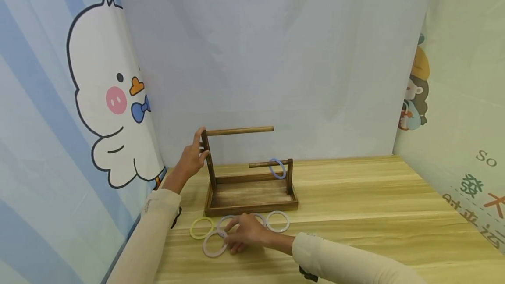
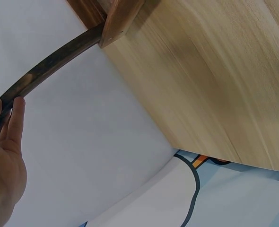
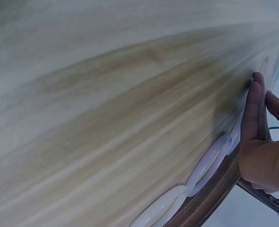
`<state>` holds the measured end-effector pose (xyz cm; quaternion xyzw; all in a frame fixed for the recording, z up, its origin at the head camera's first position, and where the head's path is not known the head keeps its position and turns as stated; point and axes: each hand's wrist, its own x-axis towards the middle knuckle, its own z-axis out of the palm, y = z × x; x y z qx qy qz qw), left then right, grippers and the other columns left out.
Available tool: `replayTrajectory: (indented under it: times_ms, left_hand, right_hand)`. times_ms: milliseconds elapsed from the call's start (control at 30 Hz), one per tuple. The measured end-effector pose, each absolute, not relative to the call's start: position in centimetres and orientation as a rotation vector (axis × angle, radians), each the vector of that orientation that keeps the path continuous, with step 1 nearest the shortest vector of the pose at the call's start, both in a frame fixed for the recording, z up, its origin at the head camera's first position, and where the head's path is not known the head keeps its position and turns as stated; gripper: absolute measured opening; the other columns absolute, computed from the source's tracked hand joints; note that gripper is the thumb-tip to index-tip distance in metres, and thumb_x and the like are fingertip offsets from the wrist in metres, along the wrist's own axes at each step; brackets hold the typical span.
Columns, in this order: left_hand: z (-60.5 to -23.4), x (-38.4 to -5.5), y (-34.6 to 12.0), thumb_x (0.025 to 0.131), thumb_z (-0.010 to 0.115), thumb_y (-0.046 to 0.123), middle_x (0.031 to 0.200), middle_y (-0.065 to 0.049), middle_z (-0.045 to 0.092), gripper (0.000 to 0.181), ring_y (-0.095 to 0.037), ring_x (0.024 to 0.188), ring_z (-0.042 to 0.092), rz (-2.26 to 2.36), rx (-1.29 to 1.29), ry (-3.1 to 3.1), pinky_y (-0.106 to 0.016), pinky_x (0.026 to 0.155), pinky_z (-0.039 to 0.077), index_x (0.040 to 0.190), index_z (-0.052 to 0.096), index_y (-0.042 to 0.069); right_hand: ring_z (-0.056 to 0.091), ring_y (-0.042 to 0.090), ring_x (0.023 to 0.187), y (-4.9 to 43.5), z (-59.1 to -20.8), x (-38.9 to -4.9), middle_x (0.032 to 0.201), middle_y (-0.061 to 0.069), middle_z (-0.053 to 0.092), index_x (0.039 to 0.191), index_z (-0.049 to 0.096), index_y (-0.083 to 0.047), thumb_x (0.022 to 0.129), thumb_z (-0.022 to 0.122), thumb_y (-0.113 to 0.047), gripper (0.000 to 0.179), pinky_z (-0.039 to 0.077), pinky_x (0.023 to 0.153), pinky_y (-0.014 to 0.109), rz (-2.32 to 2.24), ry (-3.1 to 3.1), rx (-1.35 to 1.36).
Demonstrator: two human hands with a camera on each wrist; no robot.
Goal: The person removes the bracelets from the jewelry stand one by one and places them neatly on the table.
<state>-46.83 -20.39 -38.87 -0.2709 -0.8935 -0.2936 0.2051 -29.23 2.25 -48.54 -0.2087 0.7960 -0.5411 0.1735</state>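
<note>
A dark wooden rack (image 1: 252, 208) stands on the table, with a long upper bar (image 1: 240, 131) on its tall left post and a shorter bar on the right post. My left hand (image 1: 192, 160) grips the top of the tall post (image 2: 54, 64). One blue ring (image 1: 278, 168) hangs on the short bar. My right hand (image 1: 246, 232) is low over the table, its fingers (image 3: 251, 113) fairly straight, fingertips at the right edge of a pale pink ring (image 1: 207, 251). That ring overlaps the edge of a bluish ring (image 1: 222, 221). Part of the row is hidden behind this hand.
A yellow ring (image 1: 192, 231) lies left of the pink one. Right of my right hand are a purple ring (image 3: 190, 183) and a white ring (image 1: 287, 227), close to the rack's front edge. Printed curtains (image 1: 256, 56) border the wooden table (image 1: 355, 214) at the back and sides.
</note>
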Motion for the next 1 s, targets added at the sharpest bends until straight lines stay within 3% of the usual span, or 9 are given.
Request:
replayTrajectory:
  times_ms: [1000]
  left_hand:
    - [-38.79, -46.69, -20.48, 0.102, 0.062, -0.002, 0.122, -0.037, 0.065, 0.08, -0.05, 0.101, 0.07, -0.809, -0.774, -2.481, -0.059, 0.083, 0.06, 0.162, 0.013, 0.013]
  right_hand:
    - [0.076, 0.036, 0.067, 2.57, -48.66, -29.06, 0.075, 0.016, 0.076, 0.116, 0.069, 0.013, 0.088, 0.081, 0.002, 0.033, 0.062, 0.056, 0.028, -1.495, 2.251, -0.575]
